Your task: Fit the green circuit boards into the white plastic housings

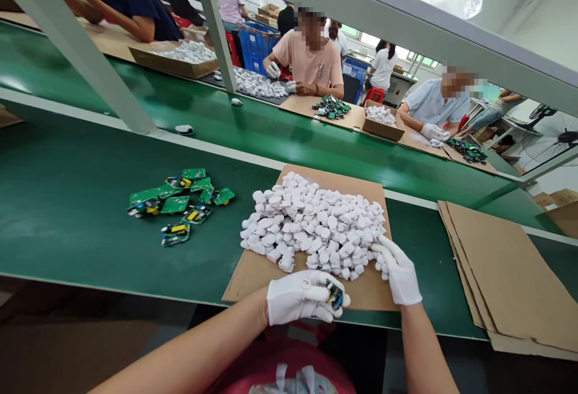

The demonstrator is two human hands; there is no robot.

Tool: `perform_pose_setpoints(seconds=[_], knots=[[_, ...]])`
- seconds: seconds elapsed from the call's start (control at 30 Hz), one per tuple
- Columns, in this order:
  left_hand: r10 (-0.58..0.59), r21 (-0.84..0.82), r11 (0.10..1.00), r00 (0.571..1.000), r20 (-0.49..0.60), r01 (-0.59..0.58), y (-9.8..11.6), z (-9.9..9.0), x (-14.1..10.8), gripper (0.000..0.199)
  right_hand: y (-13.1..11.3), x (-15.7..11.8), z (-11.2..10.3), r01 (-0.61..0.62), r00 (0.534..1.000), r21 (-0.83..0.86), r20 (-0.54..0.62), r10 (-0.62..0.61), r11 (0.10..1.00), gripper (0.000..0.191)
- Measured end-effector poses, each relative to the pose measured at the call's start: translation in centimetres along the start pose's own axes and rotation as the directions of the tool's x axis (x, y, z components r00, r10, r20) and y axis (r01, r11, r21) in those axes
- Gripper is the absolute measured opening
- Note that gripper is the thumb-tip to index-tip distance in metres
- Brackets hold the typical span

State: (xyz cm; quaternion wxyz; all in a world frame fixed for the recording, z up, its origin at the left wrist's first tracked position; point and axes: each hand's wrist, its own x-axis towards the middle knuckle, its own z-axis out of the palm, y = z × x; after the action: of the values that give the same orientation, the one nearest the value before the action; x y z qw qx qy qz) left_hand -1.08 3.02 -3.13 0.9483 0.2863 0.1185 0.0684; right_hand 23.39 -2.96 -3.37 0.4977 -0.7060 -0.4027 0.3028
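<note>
My left hand [300, 297], in a white glove, is closed around a small circuit board [335, 295] at the near edge of the cardboard sheet [253, 273]. A large heap of small white parts [316, 219] lies on that sheet. At the heap's right edge, my right hand [397, 270], also gloved, has its fingertips among the white parts; whether one is gripped is hidden. Several green circuit boards [175, 204] with yellow and blue components lie loose on the green table [81, 225], left of the heap.
Stacked cardboard sheets [510, 273] lie at the right. A grey metal frame [85, 50] crosses above the table. Beyond it, people work beside a green belt [271, 135] with boxes of white parts [382, 120]. One white piece [184, 130] lies near the post.
</note>
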Motion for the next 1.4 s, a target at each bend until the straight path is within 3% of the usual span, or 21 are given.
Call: perform_pose_setpoints(seconds=[0.07,0.2,0.27,0.3,0.37,0.43,0.5,0.6,0.7,0.77,0.87,0.93,1.03,1.17,1.3,1.4], knots=[[-0.002,0.001,1.0,1.0,-0.001,0.002,0.0,0.0,0.0,0.029,0.0,-0.2,-0.5,-0.043,0.995,0.078,-0.082,0.05,0.996,0.052],[-0.001,0.012,1.0,1.0,-0.004,0.001,0.1,0.0,0.0,0.031,0.2,-1.6,-1.6,-0.058,0.969,0.045,-0.236,0.067,0.997,0.051],[-0.007,0.015,1.0,1.0,-0.006,0.007,0.1,0.0,0.0,0.03,0.4,-2.7,-1.8,-0.055,0.975,-0.077,-0.22,0.037,0.995,0.045],[-0.011,0.015,1.0,1.0,-0.006,0.011,0.1,0.0,0.0,0.03,0.6,-3.2,-1.8,-0.025,0.98,-0.218,-0.199,-0.019,0.976,0.041],[-0.016,0.012,1.0,1.0,0.0,0.016,0.1,0.0,0.0,0.029,0.9,-4.0,-1.7,0.088,0.977,-0.576,-0.109,-0.183,0.813,0.035],[-0.013,0.007,1.0,1.0,0.006,0.013,0.0,-0.1,0.0,0.028,1.4,-4.8,-1.3,0.188,0.951,-0.817,0.012,-0.31,0.545,0.036],[-0.008,0.002,1.0,1.0,0.01,0.008,0.0,-0.1,0.0,0.027,1.8,-5.8,-0.7,0.242,0.927,-0.884,0.09,-0.364,0.399,0.04],[-0.009,0.001,1.0,1.0,0.0,0.009,0.0,-0.1,-0.1,0.028,2.2,-7.4,0.4,0.358,0.895,-0.88,0.228,-0.384,0.311,0.052],[-0.015,0.008,1.0,1.0,-0.014,0.015,0.0,-0.1,-0.1,0.028,2.5,-8.0,0.5,0.481,0.858,-0.832,0.384,-0.341,0.275,0.064],[-0.011,0.01,1.0,1.0,-0.015,0.011,0.0,0.0,-0.1,0.03,2.8,-7.5,-0.2,0.435,0.879,-0.865,0.349,-0.325,0.251,0.065],[-0.008,0.016,1.0,1.0,-0.007,0.008,0.0,0.0,-0.1,0.032,3.1,-6.8,-1.2,0.283,0.925,-0.929,0.199,-0.323,0.238,0.066],[-0.016,0.023,1.0,1.0,-0.011,0.016,0.0,0.0,-0.1,0.031,3.1,-6.8,-1.3,0.335,0.919,-0.911,0.259,-0.299,0.241,0.071],[-0.022,0.022,1.0,1.0,-0.015,0.022,0.0,0.0,-0.1,0.03,2.8,-7.1,-1.3,0.473,0.873,-0.846,0.413,-0.259,0.244,0.074],[-0.012,0.024,1.0,1.0,0.0,0.012,-0.1,-0.2,-0.1,0.03,2.4,-6.7,-1.6,0.342,0.917,-0.911,0.269,-0.294,0.231,0.064],[-0.008,0.012,1.0,1.0,0.002,0.008,-0.3,-0.4,-0.1,0.031,2.3,-6.8,-1.3,0.468,0.875,-0.848,0.404,-0.266,0.25,0.071],[-0.002,-0.04,0.999,0.999,-0.041,0.0,-0.4,-0.2,0.0,0.039,2.9,-6.4,-2.0,0.406,0.898,-0.875,0.329,-0.294,0.263,0.062]])
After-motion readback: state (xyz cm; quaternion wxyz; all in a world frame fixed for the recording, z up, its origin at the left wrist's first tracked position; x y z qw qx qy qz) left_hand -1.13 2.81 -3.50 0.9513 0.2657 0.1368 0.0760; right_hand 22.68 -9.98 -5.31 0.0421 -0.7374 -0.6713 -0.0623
